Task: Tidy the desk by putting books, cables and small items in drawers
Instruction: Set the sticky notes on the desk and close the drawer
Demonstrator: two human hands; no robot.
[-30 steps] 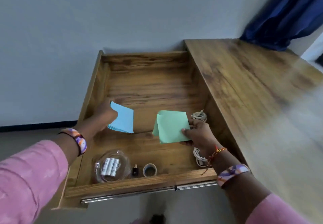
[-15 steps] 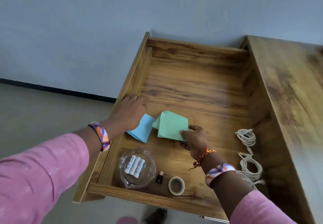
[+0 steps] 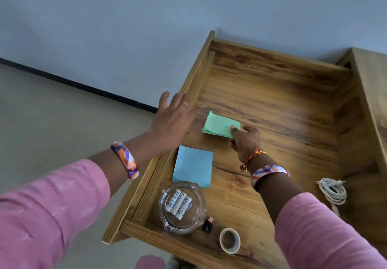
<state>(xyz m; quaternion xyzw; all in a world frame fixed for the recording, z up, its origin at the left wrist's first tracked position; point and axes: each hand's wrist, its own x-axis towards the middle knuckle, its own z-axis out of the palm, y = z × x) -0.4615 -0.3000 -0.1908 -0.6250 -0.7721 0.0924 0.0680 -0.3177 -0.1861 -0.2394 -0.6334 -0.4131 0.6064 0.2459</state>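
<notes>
1. The green pad (image 3: 219, 126) is pinched at its near-right corner by the right hand (image 3: 245, 140), the thumb lying on top. The pad lies flat or nearly flat on the floor of the drawer (image 3: 272, 105), left of and beyond the hand, with its long axis running left to right.
2. The blue pad (image 3: 192, 165) lies flat on the drawer floor, nearer the front, just behind the dish (image 3: 181, 207) of batteries. It is touched by neither hand.
3. The left hand (image 3: 172, 119) is held flat with fingers spread, grasping nothing, over the drawer's left wall. It is the nearer hand to the blue pad.
4. Compared with 0.5 s ago, the blue pad has been let go by the left hand, which has been lifted off it. The green pad has been carried further back in the drawer.
5. Release of the green pad is judged to be the next move.
</notes>
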